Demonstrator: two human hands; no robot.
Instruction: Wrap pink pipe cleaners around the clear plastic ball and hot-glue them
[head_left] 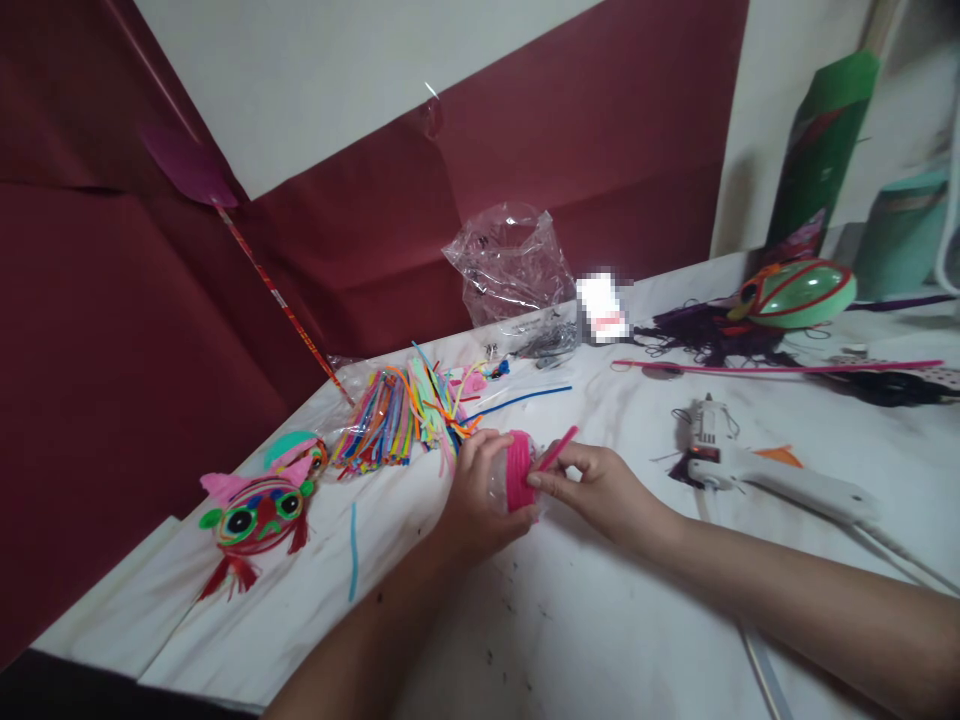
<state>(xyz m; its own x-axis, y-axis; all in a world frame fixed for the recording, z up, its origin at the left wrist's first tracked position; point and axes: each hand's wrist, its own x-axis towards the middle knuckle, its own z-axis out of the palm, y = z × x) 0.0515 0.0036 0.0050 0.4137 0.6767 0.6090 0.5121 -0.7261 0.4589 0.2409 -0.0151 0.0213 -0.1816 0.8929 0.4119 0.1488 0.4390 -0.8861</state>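
My left hand [476, 500] is closed around a small clear ball [517, 470] partly wrapped in pink pipe cleaner. My right hand [596, 485] pinches the loose end of that pink pipe cleaner [556, 450] just right of the ball. Both hands hover a little above the white table [585, 620]. A pile of coloured pipe cleaners [405, 410] lies just behind my left hand.
A finished cat-face ball [259, 515] and a teal one [296, 450] lie at the left. A white glue gun [750, 470] rests at the right. Behind are a clear plastic bag [514, 265], a green ball figure [799, 292], and a long pink pipe cleaner [780, 367].
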